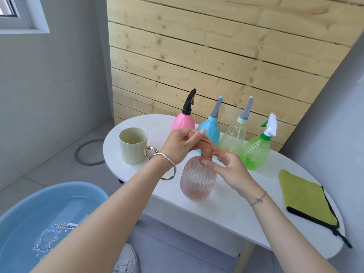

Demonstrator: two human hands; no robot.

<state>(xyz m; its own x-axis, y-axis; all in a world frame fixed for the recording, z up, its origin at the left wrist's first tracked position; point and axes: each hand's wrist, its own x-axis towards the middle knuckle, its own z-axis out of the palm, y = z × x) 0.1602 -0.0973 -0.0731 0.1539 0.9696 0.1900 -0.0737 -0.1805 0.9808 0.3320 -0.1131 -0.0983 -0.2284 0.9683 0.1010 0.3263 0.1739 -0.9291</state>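
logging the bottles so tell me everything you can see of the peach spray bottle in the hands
The peach bottle is clear, ribbed, tinted plastic by its look, round-bodied with a narrow neck and a matching opaque spray head. It stands about upright on the white table. The left hand grips the spray head; the right hand pinches the collar at the neck. Its base looks darker; whether that is liquid is unclear.

Place: a home wash or utility corner, as we read it. We list: grey tiled floor with a round floor drain point(89, 152); small window point(11, 12); pine plank wall point(216, 46); white oval table point(236, 209) bearing household spray bottles point(209, 133), a mug point(133, 150) and a green cloth point(305, 200); blue basin point(65, 185) of water on the floor.
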